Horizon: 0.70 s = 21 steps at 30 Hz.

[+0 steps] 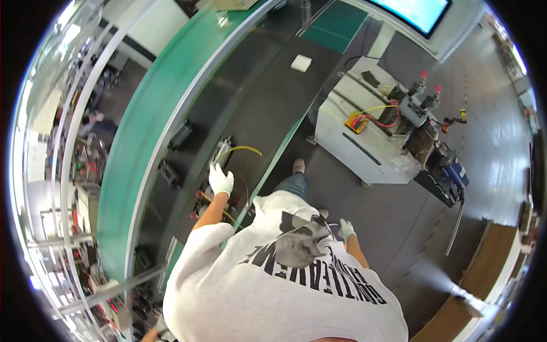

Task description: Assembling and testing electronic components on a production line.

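My left hand (pixel 221 180), in a white glove, reaches over the dark bench. Its fingers close on the lower end of a small shiny metal part (pixel 221 150). A curved yellow tube (pixel 246 149) sticks out of that part to the right. Beside my left forearm lies another assembly (pixel 204 199) with thin red and yellow wires, partly hidden by the arm. My right hand (pixel 346 229), also gloved, hangs low by my right side. Its fingers are loosely stretched, and nothing shows in them.
A green conveyor belt (pixel 149 108) curves along the left behind a metal rail. Black cylindrical units (pixel 181 134) stand beside it. A white pad (pixel 301 63) lies farther up the bench. On the right, a pale cabinet (pixel 356 149) carries a yellow meter (pixel 356 122) and machine parts.
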Motion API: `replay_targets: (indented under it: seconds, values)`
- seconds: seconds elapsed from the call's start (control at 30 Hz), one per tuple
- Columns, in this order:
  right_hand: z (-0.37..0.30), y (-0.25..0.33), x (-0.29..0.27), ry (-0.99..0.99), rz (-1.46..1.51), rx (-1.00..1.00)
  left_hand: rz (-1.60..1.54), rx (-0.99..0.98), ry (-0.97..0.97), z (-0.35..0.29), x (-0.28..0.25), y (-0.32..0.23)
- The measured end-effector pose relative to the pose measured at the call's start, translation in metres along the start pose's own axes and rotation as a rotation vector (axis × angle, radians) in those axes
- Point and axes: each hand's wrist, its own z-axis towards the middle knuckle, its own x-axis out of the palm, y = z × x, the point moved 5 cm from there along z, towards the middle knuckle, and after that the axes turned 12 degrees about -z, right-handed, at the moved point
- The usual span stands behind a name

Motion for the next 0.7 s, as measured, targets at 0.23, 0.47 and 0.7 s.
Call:
replay_targets:
  seconds: [0.23, 0.47, 0.7]
  values:
    - [-0.120, -0.012, 0.011, 0.223, 0.330, 0.344, -0.076, -0.159, 0.010, 0.017, -0.005, 0.069]
    - [-0.148, 0.023, -0.039, 0.040, 1.064, 0.798, 0.079, -0.337, 0.448, 0.083, 0.043, 0.104]
    - [-0.187, 0.079, 0.007, -0.198, 1.283, 0.871, -0.069, -0.242, 0.374, 0.104, 0.062, 0.108]
